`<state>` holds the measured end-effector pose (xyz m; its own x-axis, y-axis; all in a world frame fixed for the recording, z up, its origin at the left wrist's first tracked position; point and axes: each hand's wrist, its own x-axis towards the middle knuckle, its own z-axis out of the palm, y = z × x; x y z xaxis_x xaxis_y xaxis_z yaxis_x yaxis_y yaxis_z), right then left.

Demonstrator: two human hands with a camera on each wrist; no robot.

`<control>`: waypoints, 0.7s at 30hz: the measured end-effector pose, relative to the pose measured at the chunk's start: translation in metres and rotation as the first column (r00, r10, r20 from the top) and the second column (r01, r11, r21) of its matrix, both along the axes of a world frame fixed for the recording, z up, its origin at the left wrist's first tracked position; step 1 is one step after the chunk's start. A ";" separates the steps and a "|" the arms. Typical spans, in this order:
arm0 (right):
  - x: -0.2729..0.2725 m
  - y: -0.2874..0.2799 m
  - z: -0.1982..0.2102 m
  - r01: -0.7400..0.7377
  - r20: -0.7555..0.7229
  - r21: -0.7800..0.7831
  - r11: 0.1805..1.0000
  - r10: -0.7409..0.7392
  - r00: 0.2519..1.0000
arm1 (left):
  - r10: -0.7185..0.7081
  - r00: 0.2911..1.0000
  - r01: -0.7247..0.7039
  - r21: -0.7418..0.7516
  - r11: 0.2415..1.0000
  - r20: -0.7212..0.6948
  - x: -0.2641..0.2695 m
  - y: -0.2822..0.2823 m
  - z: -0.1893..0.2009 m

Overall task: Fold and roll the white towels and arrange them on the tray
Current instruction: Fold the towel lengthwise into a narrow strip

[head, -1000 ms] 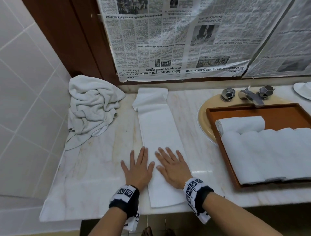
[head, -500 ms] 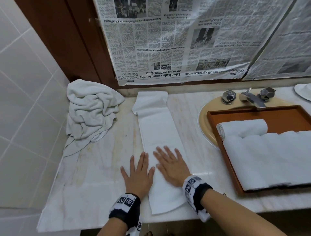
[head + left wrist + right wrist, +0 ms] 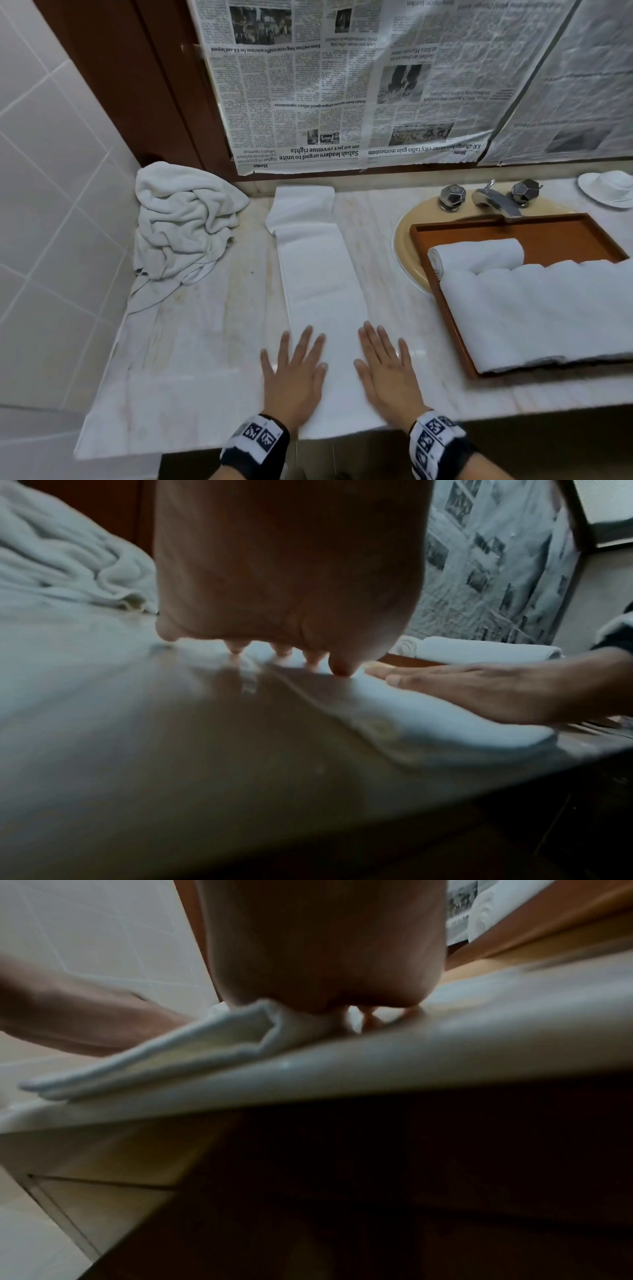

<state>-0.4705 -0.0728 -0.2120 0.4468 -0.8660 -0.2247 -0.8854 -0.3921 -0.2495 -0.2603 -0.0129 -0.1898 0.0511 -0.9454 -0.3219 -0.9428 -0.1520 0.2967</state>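
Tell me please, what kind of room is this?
Most likely a bathroom, perhaps in a hotel: a marble counter with an inset sink, a chrome faucet with two knobs, white tiled wall, and rolled white towels on a wooden tray.

I count one long folded white towel strip (image 3: pixel 318 291) flat on the marble counter and one crumpled white towel heap (image 3: pixel 181 226) far left. One brown wooden tray (image 3: pixel 561 236) on the right carries rolled white towels (image 3: pixel 476 253); their exact number I cannot tell. Two faceted metal tap knobs (image 3: pixel 452 197) flank one spout (image 3: pixel 493 202).
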 end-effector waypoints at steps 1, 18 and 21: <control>0.000 0.008 -0.004 0.023 -0.004 -0.005 1.000 -0.023 1.000 | -0.003 1.000 0.002 0.041 0.999 0.013 0.000 0.006 -0.002; 0.016 0.024 0.036 -0.031 0.294 -0.053 0.998 0.045 0.955 | 0.005 0.983 -0.043 -0.199 0.979 -0.184 0.036 0.011 0.016; -0.001 0.052 0.034 -0.217 0.302 -0.002 0.976 0.208 0.930 | -0.151 0.956 0.087 -0.250 0.964 -0.251 0.033 0.045 0.010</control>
